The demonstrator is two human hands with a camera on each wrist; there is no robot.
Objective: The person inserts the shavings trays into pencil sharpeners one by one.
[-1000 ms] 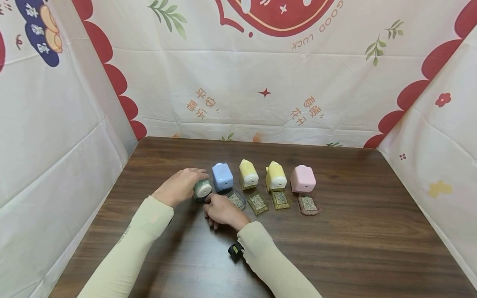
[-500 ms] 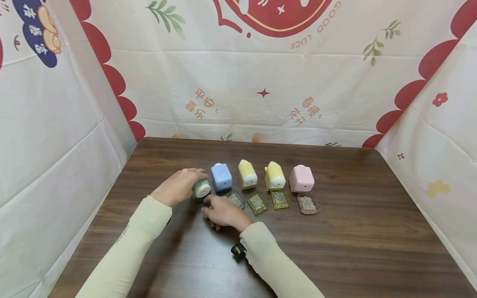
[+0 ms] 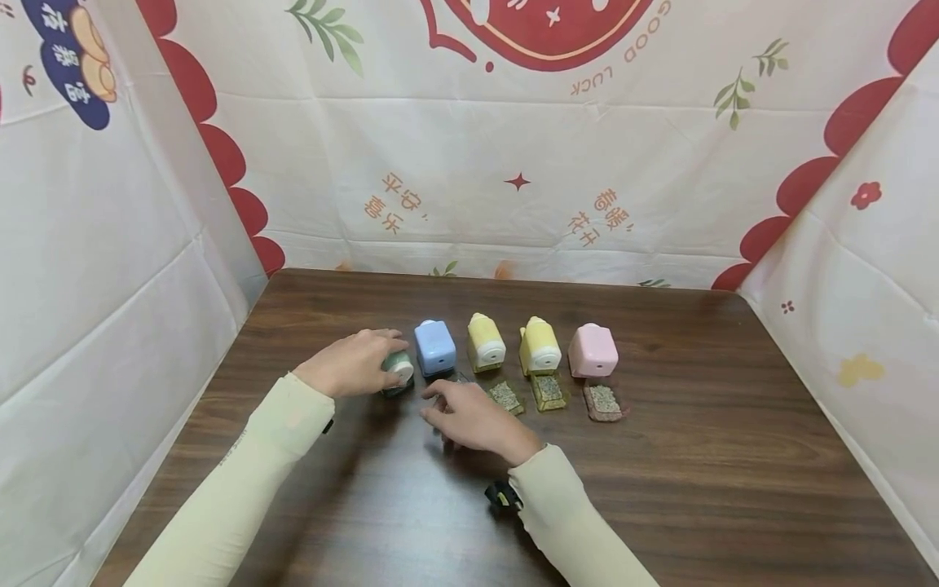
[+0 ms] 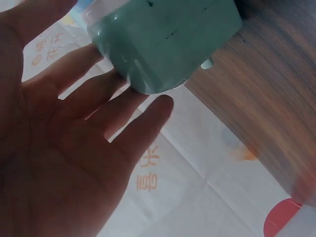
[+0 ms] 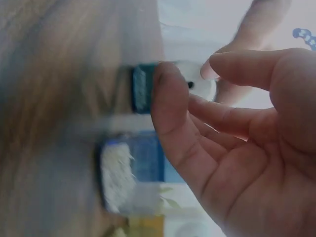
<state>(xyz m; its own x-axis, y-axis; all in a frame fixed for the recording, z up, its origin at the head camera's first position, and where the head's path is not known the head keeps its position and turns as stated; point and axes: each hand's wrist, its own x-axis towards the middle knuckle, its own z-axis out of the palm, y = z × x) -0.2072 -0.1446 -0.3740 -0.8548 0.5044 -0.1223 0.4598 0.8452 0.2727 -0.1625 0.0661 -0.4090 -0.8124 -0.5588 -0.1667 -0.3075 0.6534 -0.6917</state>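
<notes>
A green pencil sharpener (image 3: 397,363) with a white front stands at the left end of a row, its dark teal drawer (image 5: 143,89) visible at the bottom. My left hand (image 3: 354,364) holds it, fingers along its side and thumb by the white front; the left wrist view shows the green body (image 4: 168,44) against the fingers, some tips hidden. My right hand (image 3: 477,420) hovers to the right, fingers loosely bent and nothing between them. Behind it lies a bluish clear drawer of shavings (image 5: 118,173), partly covered in the head view.
Along the row stand a blue sharpener (image 3: 436,348), two yellow sharpeners (image 3: 486,341) and a pink sharpener (image 3: 593,350). Shavings-filled drawers lie before them: two olive drawers (image 3: 548,393) and a pinkish drawer (image 3: 605,403). A printed cloth (image 3: 440,139) hangs behind the brown table (image 3: 697,456).
My right hand has drawn away from the green sharpener toward the right, now in front of the bluish drawer. My left thumb has come into view by the white front.
</notes>
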